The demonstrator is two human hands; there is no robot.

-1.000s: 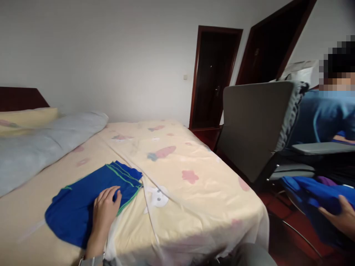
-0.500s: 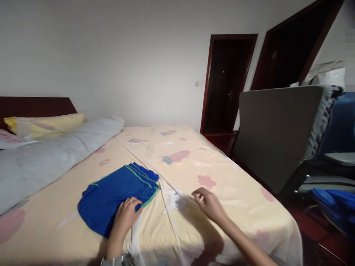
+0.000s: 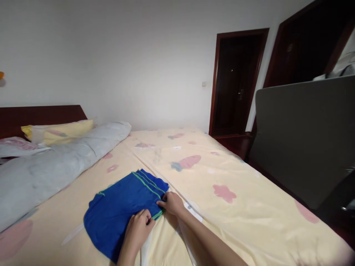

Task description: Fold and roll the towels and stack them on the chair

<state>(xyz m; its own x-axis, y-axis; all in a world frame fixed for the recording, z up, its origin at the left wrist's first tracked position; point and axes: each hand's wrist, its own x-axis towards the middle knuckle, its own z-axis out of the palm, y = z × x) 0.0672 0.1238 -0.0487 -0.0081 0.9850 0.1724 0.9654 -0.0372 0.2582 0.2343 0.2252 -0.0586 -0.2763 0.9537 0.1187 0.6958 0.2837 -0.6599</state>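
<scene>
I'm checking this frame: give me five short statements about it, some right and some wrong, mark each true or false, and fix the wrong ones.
1. The left hand is on the blue cloth. True.
2. The right hand rests on the grey quilt. False: it is at the cloth's edge, by the green trim.
3. Both hands are bare. True.
4. The cloth lies on the floor. False: it lies on the patterned sheet.
5. The yellow pillow is near the headboard. True.
</scene>
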